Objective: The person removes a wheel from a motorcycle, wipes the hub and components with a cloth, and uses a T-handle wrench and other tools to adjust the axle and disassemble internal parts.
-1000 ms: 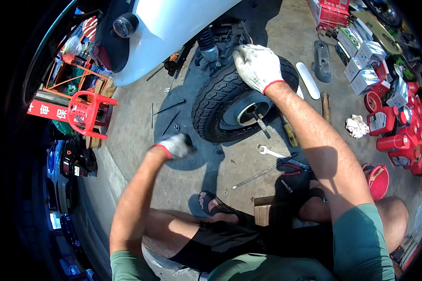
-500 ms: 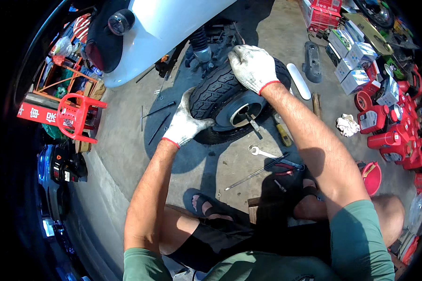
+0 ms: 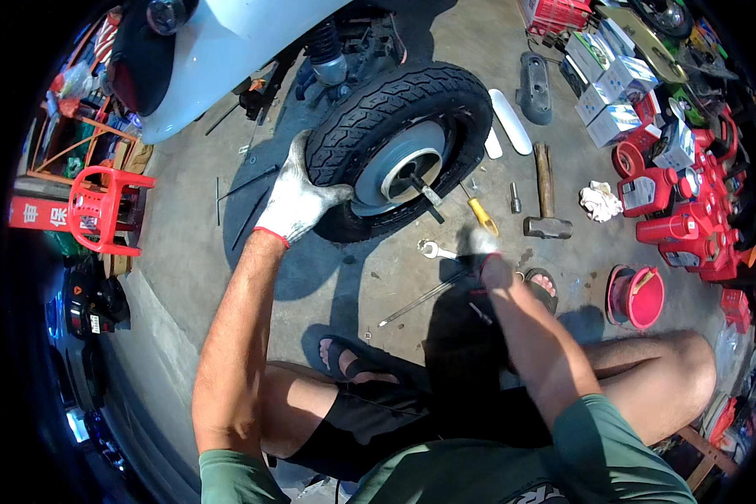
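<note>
A wheel [image 3: 401, 155] with a black treaded tyre leans upright on the floor, its hub and axle facing me. My left hand [image 3: 298, 197], in a white glove, grips the tyre's left side, thumb on the sidewall and fingers over the tread. Away from the wheel, my gloved right hand [image 3: 484, 244] is low over the tools and smeared by motion; its fingers are not clear. Just above it lies a yellow-handled screwdriver [image 3: 482, 217]. A wrench [image 3: 434, 250] shows to its left, partly covered. Below that, a long thin metal rod [image 3: 420, 301] lies on the floor.
A hammer [image 3: 548, 228] and a socket [image 3: 515, 198] lie to the right, near a crumpled white cloth [image 3: 601, 202]. Red bottles [image 3: 647, 191] and a pink bucket [image 3: 648, 304] line the right side. A white vehicle body [image 3: 252, 59] overhangs at upper left; a red chair [image 3: 101, 210] stands far left.
My right hand has let go of the tyre's top and moved down toward the tools on the floor. My left hand stays on the tyre. The whole view has shifted slightly.
</note>
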Tool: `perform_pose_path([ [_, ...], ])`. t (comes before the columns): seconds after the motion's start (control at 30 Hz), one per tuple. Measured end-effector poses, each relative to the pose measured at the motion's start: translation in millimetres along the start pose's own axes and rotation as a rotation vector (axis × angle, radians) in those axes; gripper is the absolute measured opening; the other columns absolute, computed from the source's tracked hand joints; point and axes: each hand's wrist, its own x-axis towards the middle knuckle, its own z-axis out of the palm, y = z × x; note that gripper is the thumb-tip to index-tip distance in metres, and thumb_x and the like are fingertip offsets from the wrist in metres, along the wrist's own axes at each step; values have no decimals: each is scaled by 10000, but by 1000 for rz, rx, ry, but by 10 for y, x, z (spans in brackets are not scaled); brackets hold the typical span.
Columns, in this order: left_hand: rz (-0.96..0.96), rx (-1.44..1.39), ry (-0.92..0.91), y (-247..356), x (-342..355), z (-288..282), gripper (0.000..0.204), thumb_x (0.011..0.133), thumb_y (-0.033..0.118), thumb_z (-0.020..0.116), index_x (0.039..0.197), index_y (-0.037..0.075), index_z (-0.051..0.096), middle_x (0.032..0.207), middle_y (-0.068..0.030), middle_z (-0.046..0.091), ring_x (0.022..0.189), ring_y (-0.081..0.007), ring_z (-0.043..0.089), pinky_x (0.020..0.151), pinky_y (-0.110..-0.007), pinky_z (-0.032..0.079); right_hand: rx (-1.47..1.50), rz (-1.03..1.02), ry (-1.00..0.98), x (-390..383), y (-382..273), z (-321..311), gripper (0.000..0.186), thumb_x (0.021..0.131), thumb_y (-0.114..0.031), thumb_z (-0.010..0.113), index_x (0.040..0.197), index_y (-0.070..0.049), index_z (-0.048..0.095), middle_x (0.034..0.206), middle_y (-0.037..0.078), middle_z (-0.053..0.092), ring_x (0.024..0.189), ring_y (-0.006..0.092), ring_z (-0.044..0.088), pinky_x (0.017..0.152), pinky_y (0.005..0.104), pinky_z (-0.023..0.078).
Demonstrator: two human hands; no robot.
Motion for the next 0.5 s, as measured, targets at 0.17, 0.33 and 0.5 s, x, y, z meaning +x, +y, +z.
perform_pose_path([
  [0.17,28,35,7,-19,29,45,1026,646,208,849,1465,-2,268,1382,-271,473,1293,-355,489,1124,-387,378,174,301,-525,-994,-7,939,409,951,-308,432,1210,-56,624,1188,211,643,1087,353,643,902,456,527],
  [0.33,70,92,22,30,21,88,1031,655,131,845,1472,-35,238,1376,-239,503,1280,-295,510,1109,-367,384,-20,242,-546,-1021,-428,416,322,935,-175,453,1154,-89,673,1147,159,680,1028,317,683,867,465,554],
  [0.5,60,155,18,122,1,106,1036,646,151,854,1473,-8,251,1405,-254,468,1308,-327,482,1121,-378,373,318,470,-224,-1159,-447,406,342,909,-283,486,977,-22,697,1030,202,703,968,336,679,883,418,524],
])
